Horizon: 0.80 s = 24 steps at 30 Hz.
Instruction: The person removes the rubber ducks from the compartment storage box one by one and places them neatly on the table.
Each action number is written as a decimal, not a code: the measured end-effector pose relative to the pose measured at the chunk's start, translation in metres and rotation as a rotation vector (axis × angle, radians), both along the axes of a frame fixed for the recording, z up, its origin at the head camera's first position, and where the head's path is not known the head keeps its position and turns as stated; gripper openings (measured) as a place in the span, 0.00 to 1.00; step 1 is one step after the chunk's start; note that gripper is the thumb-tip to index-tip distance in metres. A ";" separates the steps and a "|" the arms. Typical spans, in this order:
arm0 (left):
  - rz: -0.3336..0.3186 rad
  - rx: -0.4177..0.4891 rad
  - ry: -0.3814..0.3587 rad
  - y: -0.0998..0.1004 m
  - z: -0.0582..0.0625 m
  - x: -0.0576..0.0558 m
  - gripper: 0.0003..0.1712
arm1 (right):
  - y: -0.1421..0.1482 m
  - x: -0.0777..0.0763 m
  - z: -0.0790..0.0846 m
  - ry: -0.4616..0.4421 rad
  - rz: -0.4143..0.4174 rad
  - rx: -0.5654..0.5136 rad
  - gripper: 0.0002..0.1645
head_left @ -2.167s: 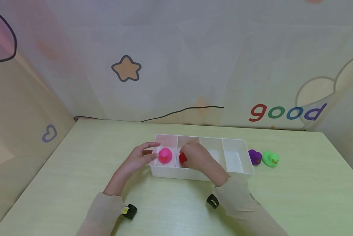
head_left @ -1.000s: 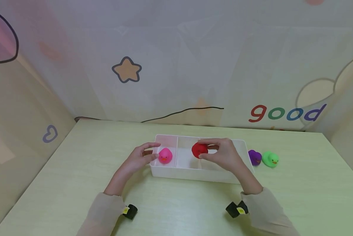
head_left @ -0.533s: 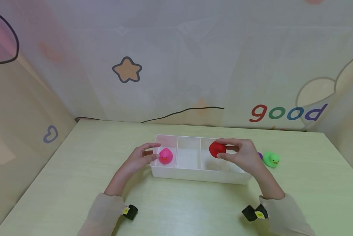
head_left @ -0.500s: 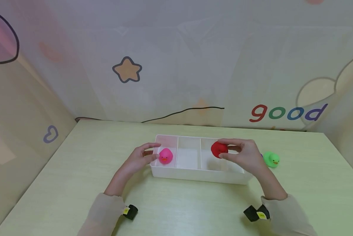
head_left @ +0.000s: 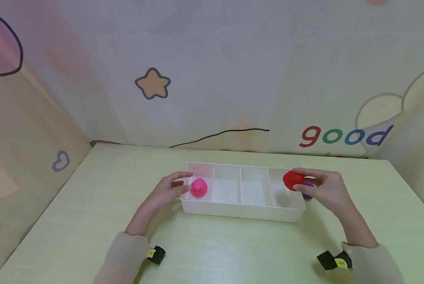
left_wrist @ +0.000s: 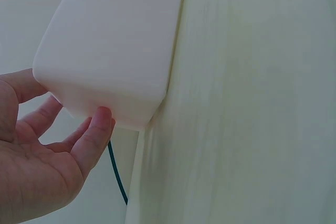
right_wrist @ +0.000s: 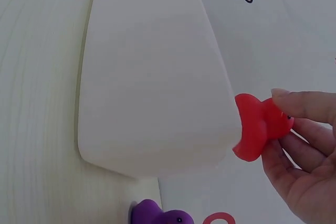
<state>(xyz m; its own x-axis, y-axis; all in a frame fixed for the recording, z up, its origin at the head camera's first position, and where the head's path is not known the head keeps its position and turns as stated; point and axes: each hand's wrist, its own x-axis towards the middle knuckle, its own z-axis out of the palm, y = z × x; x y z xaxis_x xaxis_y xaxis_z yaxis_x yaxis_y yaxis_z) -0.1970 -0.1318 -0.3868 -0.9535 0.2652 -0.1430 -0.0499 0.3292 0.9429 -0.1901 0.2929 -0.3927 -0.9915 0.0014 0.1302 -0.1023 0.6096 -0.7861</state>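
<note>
A white box (head_left: 240, 211) with several compartments stands on the table. My left hand (head_left: 171, 187) grips its left end; in the left wrist view, fingertips (left_wrist: 102, 116) rest against the box's outer wall. A pink rubber duck (head_left: 199, 188) sits in the leftmost compartment, beside the left thumb. My right hand (head_left: 323, 189) pinches a red rubber duck (head_left: 292, 180) between thumb and fingers above the rightmost compartment. The right wrist view has this red duck (right_wrist: 257, 127) beside the box's rim. A purple rubber duck (head_left: 307, 191) lies at the box's right end, partly covered by the hand.
The green duck is hidden behind my right hand. Behind the pale wooden table (head_left: 127, 169) rises a printed backdrop (head_left: 212, 79) with a star and the word good. Dark wrist devices (head_left: 156, 255) sit at both sleeves.
My right hand has lifted the red duck from the second compartment and carried it rightward to the box's right end. The left hand and the pink duck have stayed in place.
</note>
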 end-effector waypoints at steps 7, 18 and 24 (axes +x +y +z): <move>0.016 -0.017 -0.009 0.001 0.000 -0.001 0.24 | 0.049 -0.019 -0.035 0.026 -0.089 0.061 0.31; 0.014 -0.023 -0.006 0.000 -0.001 -0.001 0.24 | 0.058 0.009 0.008 -0.092 -0.108 -0.003 0.32; 0.013 -0.023 -0.006 0.000 -0.001 0.000 0.24 | 0.052 0.026 0.033 -0.087 -0.155 0.020 0.32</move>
<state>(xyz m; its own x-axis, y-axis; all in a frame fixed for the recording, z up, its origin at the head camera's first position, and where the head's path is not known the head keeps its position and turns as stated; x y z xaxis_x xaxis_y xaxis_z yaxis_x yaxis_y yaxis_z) -0.1973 -0.1317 -0.3876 -0.9560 0.2493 -0.1549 -0.0601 0.3503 0.9347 -0.1636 0.3451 -0.3598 -0.9871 0.1535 0.0458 0.0618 0.6287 -0.7752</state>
